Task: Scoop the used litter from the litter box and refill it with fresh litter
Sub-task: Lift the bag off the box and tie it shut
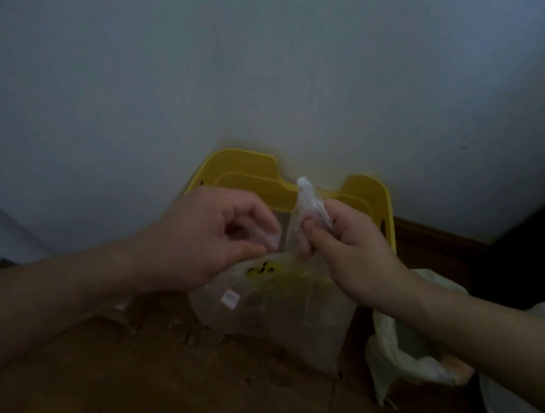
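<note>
A yellow litter box (244, 170) stands against the white wall, its front hidden behind my hands. In front of it a clear plastic bag (307, 313) with a yellow printed mark and a small white label stands on the floor. My right hand (350, 250) grips the twisted top of this bag between fingers and thumb. To its left, my left hand (205, 236) pinches another bit of the same clear plastic, fingers curled. The bag's contents are too dim to make out.
A pale yellowish plastic bag (410, 352) lies open on the brown wooden floor (181, 380) at the right. A dark shape (534, 238) fills the right edge. A brown skirting board (434, 235) runs along the wall.
</note>
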A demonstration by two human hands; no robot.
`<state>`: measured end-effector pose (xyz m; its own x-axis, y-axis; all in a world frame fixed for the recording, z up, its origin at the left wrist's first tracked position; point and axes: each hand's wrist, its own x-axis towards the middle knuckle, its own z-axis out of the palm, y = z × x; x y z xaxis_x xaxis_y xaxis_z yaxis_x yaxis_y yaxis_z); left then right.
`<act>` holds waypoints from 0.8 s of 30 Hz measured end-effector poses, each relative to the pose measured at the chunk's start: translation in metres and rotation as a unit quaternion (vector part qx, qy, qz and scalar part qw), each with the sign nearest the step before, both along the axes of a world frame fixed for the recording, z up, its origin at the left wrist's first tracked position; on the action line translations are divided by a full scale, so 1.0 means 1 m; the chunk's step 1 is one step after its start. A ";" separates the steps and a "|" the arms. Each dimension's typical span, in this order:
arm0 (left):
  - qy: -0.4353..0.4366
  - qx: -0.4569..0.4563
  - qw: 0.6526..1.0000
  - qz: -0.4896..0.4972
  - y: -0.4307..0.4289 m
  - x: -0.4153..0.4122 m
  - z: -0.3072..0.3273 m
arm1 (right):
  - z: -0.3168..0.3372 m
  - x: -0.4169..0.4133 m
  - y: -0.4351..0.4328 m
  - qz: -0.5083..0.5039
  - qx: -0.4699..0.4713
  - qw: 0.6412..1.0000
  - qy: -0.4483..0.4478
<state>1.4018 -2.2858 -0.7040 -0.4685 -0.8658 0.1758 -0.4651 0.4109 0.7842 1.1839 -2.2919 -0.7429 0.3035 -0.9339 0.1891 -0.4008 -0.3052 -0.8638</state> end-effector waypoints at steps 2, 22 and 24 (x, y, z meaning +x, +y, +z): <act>-0.042 -0.082 0.995 -0.038 -0.004 0.003 0.003 | -0.002 0.001 -0.001 0.006 0.002 1.000 -0.004; 0.063 0.023 0.991 0.115 -0.012 -0.024 -0.023 | 0.003 0.008 0.002 0.174 0.095 0.973 -0.116; 0.099 0.080 0.984 0.123 -0.010 -0.026 -0.023 | 0.001 0.013 0.003 0.139 0.073 0.980 -0.124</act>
